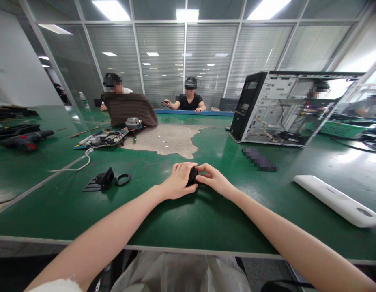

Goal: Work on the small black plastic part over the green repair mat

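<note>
Just above the green table, a small black part point(192, 177) sits between my two hands; its exact kind is hidden by the fingers. My left hand point(177, 181) is closed round its left side, thumb below and fingers over the top. From the right, the thumb and fingertips of my right hand point(216, 179) grip its edge. On the table to the left lie a black bracket-like piece with a round tube point(104, 178) and, close beside it, a black ring point(123, 179).
An open computer case point(251, 107) stands at the back right. A dark pixelated object point(258, 159) and a white elongated device point(336, 198) lie nearer. Circuit boards point(102, 138), a white cable point(84, 164) and a power drill point(29, 140) are leftward. Co-workers sit across the table.
</note>
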`<state>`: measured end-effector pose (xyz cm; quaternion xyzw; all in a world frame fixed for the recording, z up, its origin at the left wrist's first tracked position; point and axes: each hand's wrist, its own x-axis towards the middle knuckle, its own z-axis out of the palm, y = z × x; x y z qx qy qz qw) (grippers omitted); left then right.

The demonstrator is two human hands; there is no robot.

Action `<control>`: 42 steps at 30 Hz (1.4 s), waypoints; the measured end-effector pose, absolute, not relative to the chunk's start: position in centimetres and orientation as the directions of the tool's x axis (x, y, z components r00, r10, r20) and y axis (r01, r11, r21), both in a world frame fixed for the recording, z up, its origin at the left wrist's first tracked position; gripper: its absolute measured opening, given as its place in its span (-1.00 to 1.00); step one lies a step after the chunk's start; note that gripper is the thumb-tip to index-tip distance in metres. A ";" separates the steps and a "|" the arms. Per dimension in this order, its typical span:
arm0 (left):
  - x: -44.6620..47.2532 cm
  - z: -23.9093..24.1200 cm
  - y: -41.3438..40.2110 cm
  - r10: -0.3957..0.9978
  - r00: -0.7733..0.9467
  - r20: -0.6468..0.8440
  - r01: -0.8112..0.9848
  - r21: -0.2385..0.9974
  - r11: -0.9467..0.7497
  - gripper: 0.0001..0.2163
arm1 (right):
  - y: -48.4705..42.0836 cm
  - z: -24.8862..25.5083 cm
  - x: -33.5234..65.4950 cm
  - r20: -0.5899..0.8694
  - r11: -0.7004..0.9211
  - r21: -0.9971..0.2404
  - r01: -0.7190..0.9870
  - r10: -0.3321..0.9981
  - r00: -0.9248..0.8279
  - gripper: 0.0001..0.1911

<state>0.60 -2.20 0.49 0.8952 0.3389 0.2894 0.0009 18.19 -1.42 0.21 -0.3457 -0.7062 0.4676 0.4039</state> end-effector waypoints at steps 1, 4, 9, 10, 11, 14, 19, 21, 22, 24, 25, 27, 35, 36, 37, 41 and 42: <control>0.6 0.4 -2.1 0.610 0.597 0.521 0.610 0.198 -0.767 -0.47 | -1.5 0.2 18.2 0.252 0.329 -0.939 0.100 0.857 -0.449 -0.73; 0.7 0.3 -2.1 0.611 0.589 0.529 0.615 0.198 -0.764 -0.48 | -1.5 0.3 18.4 0.293 0.363 -0.930 0.064 0.832 -0.471 -0.71; 0.7 0.3 -2.1 0.616 0.589 0.523 0.619 0.198 -0.760 -0.52 | -1.5 0.5 18.3 0.293 0.369 -0.927 0.070 0.826 -0.481 -0.76; 0.7 0.4 -2.1 0.616 0.591 0.521 0.619 0.198 -0.760 -0.52 | -1.4 0.6 18.3 0.289 0.366 -0.927 0.078 0.833 -0.472 -0.78; 0.7 0.4 -2.0 0.617 0.591 0.520 0.619 0.199 -0.760 -0.51 | -1.4 0.6 18.2 0.288 0.364 -0.928 0.084 0.840 -0.461 -0.80; 0.7 0.4 -2.0 0.622 0.587 0.519 0.619 0.208 -0.757 -0.52 | -1.3 0.4 18.0 0.287 0.356 -0.930 0.088 0.857 -0.428 -0.79; 0.7 0.4 -2.0 0.626 0.585 0.517 0.624 0.206 -0.754 -0.51 | -1.2 0.3 18.0 0.246 0.317 -0.941 0.117 0.880 -0.406 -0.74; 0.7 0.4 -2.0 0.627 0.584 0.516 0.626 0.206 -0.752 -0.51 | -1.3 0.3 18.1 0.258 0.339 -0.934 0.114 0.859 -0.442 -0.74; 0.7 0.4 -2.0 0.627 0.583 0.516 0.626 0.206 -0.752 -0.51 | -1.3 0.4 18.2 0.266 0.349 -0.931 0.105 0.847 -0.461 -0.74; 0.7 0.3 -2.0 0.629 0.578 0.520 0.629 0.206 -0.749 -0.47 | -1.4 0.5 18.3 0.279 0.360 -0.930 0.080 0.828 -0.487 -0.71; 0.7 0.3 -2.0 0.630 0.575 0.522 0.632 0.205 -0.747 -0.45 | -1.5 0.5 18.4 0.281 0.359 -0.931 0.069 0.822 -0.495 -0.70; 0.7 0.2 -1.9 0.633 0.572 0.522 0.639 0.200 -0.742 -0.45 | -1.6 0.6 18.4 0.272 0.348 -0.935 0.062 0.821 -0.502 -0.69; 0.7 -0.1 -1.6 0.629 0.577 0.521 0.650 0.173 -0.740 -0.50 | -1.4 0.6 18.1 0.252 0.324 -0.941 0.098 0.864 -0.436 -0.77; 0.7 -0.2 -1.6 0.629 0.577 0.521 0.649 0.176 -0.740 -0.50 | -1.3 0.5 18.1 0.247 0.319 -0.942 0.104 0.870 -0.426 -0.75; 0.7 -0.2 -1.6 0.630 0.576 0.521 0.648 0.179 -0.740 -0.49 | -1.3 0.5 18.0 0.242 0.313 -0.943 0.110 0.875 -0.418 -0.73; 0.8 -0.4 -1.4 0.639 0.561 0.526 0.654 0.191 -0.732 -0.49 | -1.3 0.3 18.1 0.246 0.325 -0.939 0.110 0.860 -0.446 -0.73; 0.9 -0.5 -1.4 0.643 0.556 0.527 0.657 0.196 -0.728 -0.48 | -1.3 0.3 18.1 0.260 0.340 -0.935 0.098 0.848 -0.463 -0.73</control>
